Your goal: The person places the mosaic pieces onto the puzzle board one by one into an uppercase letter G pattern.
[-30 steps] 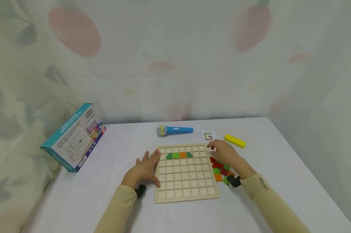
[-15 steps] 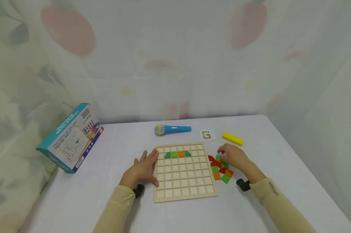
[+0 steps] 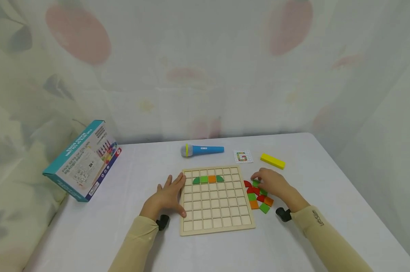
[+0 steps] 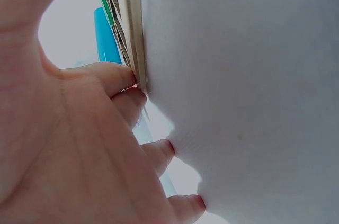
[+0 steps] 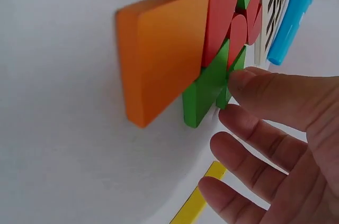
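Note:
A wooden grid board (image 3: pixel 216 196) lies on the table. One row holds a dark green rounded tile (image 3: pixel 196 180), a light green square, an orange square (image 3: pixel 212 179) and another dark green rounded tile. My left hand (image 3: pixel 165 198) is spread along the board's left edge, thumb and index finger touching the rim; in the left wrist view the hand (image 4: pixel 79 128) shows the other fingertips on the cloth. Right of the board, my right hand (image 3: pixel 274 184) is at the loose tile pile. Its thumb and index finger pinch a green square tile (image 5: pixel 237 65) at the pile's far side.
Loose red, green and orange tiles (image 3: pixel 254 204) lie against the board's right edge. Behind are a blue toy microphone (image 3: pixel 205 150), a pattern card (image 3: pixel 243 156) and a yellow bar (image 3: pixel 272 161). A cardboard box (image 3: pixel 84 162) stands at the left.
My right hand has moved from beside the board's upper right corner rightward to the tile pile, and its fingers have come onto a green tile. The left hand stays on the board edge.

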Available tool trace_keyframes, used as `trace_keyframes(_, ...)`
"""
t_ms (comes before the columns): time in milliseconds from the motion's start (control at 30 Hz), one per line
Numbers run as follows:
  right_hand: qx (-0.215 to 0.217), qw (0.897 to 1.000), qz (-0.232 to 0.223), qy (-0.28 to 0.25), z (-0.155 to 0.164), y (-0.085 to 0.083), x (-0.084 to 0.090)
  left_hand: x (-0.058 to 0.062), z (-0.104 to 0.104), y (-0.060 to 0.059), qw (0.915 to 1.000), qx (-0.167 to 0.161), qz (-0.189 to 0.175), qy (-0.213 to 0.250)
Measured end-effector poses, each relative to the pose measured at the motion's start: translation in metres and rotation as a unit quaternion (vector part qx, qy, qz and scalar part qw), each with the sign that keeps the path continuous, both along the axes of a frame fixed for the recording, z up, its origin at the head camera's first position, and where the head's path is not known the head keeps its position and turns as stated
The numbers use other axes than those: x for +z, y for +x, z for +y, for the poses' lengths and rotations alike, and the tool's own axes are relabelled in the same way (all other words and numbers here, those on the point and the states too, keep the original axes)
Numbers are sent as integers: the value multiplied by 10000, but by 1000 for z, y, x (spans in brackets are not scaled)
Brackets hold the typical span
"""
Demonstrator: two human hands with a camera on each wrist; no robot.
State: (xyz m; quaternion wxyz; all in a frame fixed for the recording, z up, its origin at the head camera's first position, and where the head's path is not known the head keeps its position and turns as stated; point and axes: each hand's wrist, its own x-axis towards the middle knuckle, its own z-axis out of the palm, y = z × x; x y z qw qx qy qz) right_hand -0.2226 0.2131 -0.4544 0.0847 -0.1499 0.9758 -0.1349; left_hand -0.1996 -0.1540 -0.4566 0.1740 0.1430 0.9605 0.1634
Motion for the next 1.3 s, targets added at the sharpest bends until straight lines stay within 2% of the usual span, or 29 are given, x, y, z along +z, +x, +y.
trace_keyframes(300, -160, 9997, -89, 129, -2, -9, -1, 0, 0, 0, 10000, -45, 3, -8)
trace_keyframes(467, -62, 9997, 94, 214, -5, -10, -2, 3, 1, 2, 10000, -33, -46, 50)
trace_keyframes(633, 35, 9991, 408, 64, -16, -9, 3, 5, 2, 3, 10000, -29, -67, 24)
trace_keyframes(833, 669, 9935, 899, -208, -59, -9, 20, 5, 1, 4, 10000, -5, -82, 24)
trace_keyframes(967, 1188, 9879, 955, -291, -96, -8, 26, 4, 0, 3, 10000, -16, -56, 17)
trace_keyframes(1133, 1600, 9829, 904, -148, -138, -5, 23, 3, -1, 2, 9999, -4, -70, 130)
trace_keyframes(1300, 1750, 9809, 843, 17, -166, -3, 15, 2, -2, 1, 9999, -35, -37, 129)
